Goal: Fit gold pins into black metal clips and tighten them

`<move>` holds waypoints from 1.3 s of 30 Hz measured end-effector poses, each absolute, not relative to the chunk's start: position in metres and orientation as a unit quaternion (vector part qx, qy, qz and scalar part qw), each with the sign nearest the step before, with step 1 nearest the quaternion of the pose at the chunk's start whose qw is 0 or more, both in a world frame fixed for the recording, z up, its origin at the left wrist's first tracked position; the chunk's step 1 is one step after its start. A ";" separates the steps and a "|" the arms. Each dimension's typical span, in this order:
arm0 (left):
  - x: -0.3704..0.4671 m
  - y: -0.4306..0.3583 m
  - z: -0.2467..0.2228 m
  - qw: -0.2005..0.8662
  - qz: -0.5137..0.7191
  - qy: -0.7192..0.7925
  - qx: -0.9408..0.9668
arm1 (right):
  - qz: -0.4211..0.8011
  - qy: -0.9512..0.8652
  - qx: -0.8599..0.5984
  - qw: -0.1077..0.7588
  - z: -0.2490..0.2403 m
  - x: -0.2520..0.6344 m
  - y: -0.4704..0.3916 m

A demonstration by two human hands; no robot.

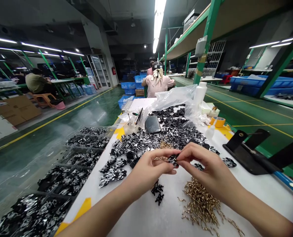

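Over the white table, my left hand (148, 168) pinches a small black-and-silver metal part (172, 160) between thumb and fingers. My right hand (203, 163) is closed at the part's right edge, thumb and fingertips pressed together; whatever lies between them is too small to make out. Below my right hand spreads a pile of small curved brass-coloured pieces (202, 204). A few black parts (158, 192) lie on the table below my left hand. Beyond both hands is a wide heap of similar black-and-silver parts (138, 144), with more brass pieces (165, 144) in its middle.
Divided trays of black-and-silver parts (54, 181) stand along the left. A phone (153, 124), a white bottle (200, 93), a tape roll (217, 121) and plastic bags (173, 98) sit farther back. At right is a black metal fixture with a blue handle (288, 184). A person (157, 82) sits ahead.
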State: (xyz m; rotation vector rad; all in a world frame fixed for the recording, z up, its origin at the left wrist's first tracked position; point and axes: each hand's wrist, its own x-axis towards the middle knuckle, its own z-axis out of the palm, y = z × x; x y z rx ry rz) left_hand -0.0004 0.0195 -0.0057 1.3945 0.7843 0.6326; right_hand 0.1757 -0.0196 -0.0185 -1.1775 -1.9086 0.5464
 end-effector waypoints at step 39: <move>0.001 0.015 -0.007 0.778 0.319 0.221 0.494 | 0.309 -0.683 -0.447 0.489 -0.021 0.174 -0.025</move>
